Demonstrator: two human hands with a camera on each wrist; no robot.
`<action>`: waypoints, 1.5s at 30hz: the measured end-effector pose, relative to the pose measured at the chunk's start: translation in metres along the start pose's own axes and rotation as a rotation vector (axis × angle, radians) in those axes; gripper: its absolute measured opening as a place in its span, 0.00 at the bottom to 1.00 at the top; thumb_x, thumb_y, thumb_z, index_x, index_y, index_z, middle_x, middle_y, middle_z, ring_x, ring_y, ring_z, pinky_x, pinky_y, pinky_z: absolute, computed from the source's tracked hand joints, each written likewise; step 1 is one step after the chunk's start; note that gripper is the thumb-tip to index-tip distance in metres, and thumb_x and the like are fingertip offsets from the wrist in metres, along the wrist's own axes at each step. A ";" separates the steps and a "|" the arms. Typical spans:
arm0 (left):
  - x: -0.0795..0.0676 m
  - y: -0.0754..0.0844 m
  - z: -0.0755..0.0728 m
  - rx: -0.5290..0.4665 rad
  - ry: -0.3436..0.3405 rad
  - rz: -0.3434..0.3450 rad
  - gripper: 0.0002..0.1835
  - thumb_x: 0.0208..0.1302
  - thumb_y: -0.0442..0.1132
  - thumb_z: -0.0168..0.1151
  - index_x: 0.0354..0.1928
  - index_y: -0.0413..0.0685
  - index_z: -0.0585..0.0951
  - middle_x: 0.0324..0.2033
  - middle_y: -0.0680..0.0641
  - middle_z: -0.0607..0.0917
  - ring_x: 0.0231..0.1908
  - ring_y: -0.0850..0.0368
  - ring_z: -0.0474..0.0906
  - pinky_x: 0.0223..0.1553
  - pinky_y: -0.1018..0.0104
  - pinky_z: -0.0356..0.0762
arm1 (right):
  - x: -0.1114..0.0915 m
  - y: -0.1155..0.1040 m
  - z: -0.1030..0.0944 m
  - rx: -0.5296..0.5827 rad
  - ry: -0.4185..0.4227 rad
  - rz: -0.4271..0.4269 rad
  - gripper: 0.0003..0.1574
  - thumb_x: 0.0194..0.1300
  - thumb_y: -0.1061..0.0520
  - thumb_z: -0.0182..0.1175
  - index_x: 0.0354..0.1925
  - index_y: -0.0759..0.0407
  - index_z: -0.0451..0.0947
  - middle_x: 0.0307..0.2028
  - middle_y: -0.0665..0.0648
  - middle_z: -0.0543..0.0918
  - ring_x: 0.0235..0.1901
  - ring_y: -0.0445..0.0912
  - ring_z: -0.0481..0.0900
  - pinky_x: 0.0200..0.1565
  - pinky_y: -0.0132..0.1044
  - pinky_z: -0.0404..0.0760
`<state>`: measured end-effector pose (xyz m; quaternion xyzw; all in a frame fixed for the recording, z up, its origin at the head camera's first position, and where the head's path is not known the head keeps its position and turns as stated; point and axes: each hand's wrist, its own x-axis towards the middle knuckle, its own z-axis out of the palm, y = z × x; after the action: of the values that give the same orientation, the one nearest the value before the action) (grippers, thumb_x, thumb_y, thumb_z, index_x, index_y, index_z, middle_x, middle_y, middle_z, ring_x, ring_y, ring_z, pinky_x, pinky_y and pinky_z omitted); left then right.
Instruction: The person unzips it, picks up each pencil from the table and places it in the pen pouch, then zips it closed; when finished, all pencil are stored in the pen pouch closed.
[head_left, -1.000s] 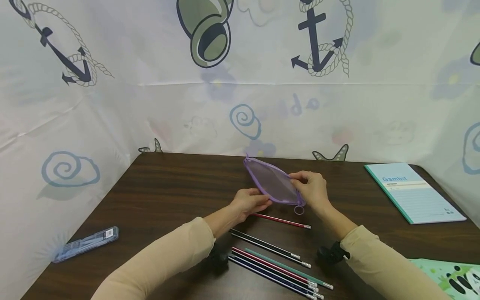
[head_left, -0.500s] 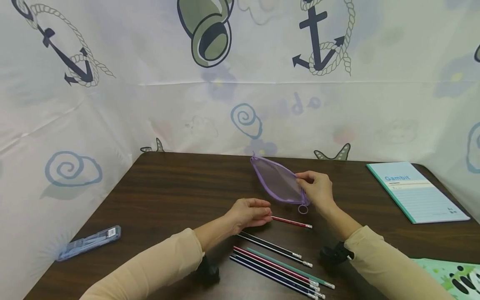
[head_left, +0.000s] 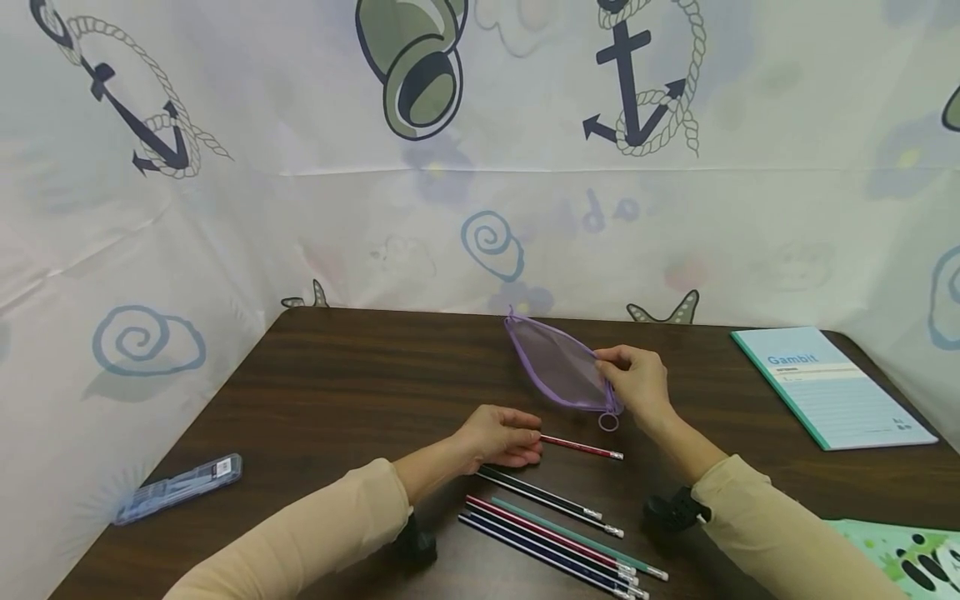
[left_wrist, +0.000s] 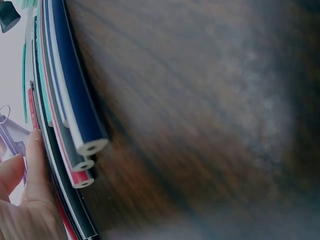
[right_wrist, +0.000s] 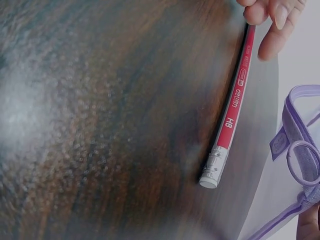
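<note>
My right hand [head_left: 637, 385] pinches the right edge of a purple translucent zip pouch [head_left: 566, 367], whose mouth gapes. A ring pull [right_wrist: 305, 162] hangs from its zip in the right wrist view. My left hand [head_left: 502, 437] is at a red HB pencil [head_left: 585, 448] lying on the table, its fingers over the far end and hiding it. In the left wrist view, the thumb and a fairly straight finger [left_wrist: 36, 165] stand apart. The pencil's eraser end [right_wrist: 212, 170] lies flat on the wood, pointing right in the head view.
Two dark pencils [head_left: 547, 498] lie nearer, and a group of several navy, red and green pencils [head_left: 555, 546] nearer still. A blue clear case [head_left: 180, 490] is at left. A notebook [head_left: 832, 387] and green panda-print item [head_left: 900, 546] are at right.
My left hand has let go of the pouch's lower edge and come down to the red pencil. My right hand has shifted slightly right with the pouch.
</note>
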<state>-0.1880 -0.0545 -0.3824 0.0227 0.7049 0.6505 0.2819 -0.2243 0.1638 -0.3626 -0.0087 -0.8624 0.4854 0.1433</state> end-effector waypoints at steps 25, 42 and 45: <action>0.020 0.005 -0.013 0.286 0.125 0.119 0.06 0.58 0.31 0.65 0.33 0.32 0.83 0.22 0.45 0.85 0.18 0.63 0.80 0.27 0.67 0.84 | -0.001 -0.003 0.000 0.019 -0.007 0.019 0.09 0.58 0.65 0.63 0.39 0.67 0.83 0.30 0.61 0.85 0.21 0.32 0.72 0.21 0.21 0.72; 0.026 0.012 -0.031 0.728 0.284 0.246 0.10 0.49 0.36 0.73 0.27 0.42 0.80 0.19 0.50 0.85 0.18 0.62 0.81 0.19 0.74 0.79 | -0.002 -0.001 0.000 0.019 -0.020 0.033 0.09 0.58 0.65 0.63 0.39 0.67 0.83 0.29 0.60 0.85 0.22 0.35 0.72 0.22 0.22 0.73; 0.026 0.014 -0.034 0.711 0.319 0.206 0.15 0.47 0.36 0.74 0.32 0.39 0.77 0.20 0.48 0.85 0.19 0.60 0.82 0.20 0.72 0.80 | -0.002 -0.001 0.000 0.022 -0.025 0.037 0.09 0.58 0.65 0.63 0.39 0.68 0.83 0.30 0.61 0.85 0.22 0.35 0.72 0.22 0.22 0.73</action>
<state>-0.2288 -0.0725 -0.3788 0.0880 0.9150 0.3862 0.0770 -0.2223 0.1628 -0.3620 -0.0170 -0.8585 0.4974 0.1237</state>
